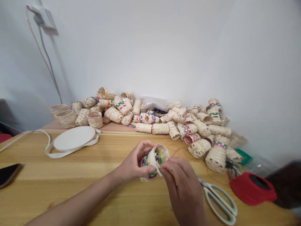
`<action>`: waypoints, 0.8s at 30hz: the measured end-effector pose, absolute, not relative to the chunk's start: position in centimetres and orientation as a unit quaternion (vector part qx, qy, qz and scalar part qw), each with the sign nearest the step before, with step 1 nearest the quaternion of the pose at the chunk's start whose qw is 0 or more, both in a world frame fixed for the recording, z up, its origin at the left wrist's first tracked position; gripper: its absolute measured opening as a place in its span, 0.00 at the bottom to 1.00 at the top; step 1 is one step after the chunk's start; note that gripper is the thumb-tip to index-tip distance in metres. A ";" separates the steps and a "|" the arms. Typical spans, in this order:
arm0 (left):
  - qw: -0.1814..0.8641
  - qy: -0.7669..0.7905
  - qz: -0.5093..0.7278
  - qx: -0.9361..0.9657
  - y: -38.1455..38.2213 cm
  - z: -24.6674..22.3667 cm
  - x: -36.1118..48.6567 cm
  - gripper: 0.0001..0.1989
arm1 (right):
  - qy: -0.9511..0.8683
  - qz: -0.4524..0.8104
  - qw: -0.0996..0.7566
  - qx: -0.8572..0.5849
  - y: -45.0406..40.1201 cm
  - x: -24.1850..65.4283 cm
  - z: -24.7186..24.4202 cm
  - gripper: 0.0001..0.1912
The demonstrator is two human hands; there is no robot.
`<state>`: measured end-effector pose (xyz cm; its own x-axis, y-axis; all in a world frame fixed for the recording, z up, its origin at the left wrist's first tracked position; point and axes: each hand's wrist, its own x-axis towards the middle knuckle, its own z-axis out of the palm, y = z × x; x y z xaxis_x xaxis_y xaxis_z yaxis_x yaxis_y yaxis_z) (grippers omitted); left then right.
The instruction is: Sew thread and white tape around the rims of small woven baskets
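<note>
A small woven basket [146, 160] with coloured bands is held tilted above the wooden table, its open mouth facing right and up. My left hand [135, 163] wraps round its left side, with the thumb on the near side. A white strip [153, 158] runs along the basket's rim. The fingers of my right hand [182, 185] are pinched together at the near right edge of the rim, by the loose end of the strip. Whether they grip the strip or the rim is hidden.
Many woven baskets [115, 114] lie heaped along the wall. On the table [70, 188] are a white tape roll [74, 138] at left, a phone [9, 174] at far left, scissors [219, 201] right of my right hand, and a red object [251, 190] beyond them.
</note>
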<state>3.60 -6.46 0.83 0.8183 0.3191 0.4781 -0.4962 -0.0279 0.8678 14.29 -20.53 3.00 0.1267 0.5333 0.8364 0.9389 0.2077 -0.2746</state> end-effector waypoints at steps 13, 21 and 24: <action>0.676 -0.017 0.282 0.681 -6.7 1.1 3.5 0.30 | -0.613 -0.187 0.482 -0.597 -20.4 14.1 3.3 0.06; 0.663 -0.008 0.325 0.674 -6.4 1.2 3.8 0.28 | -0.587 -0.190 0.514 -0.596 -20.7 14.0 3.0 0.07; 0.660 -0.004 0.329 0.676 -6.5 1.3 3.7 0.28 | -0.580 -0.192 0.519 -0.598 -20.5 13.7 2.7 0.02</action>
<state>3.74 -6.52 1.30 0.7838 0.4281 0.4499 -0.4392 -0.1299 0.8889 13.70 -20.53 2.73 0.2535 0.4942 0.8315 0.8930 0.2108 -0.3975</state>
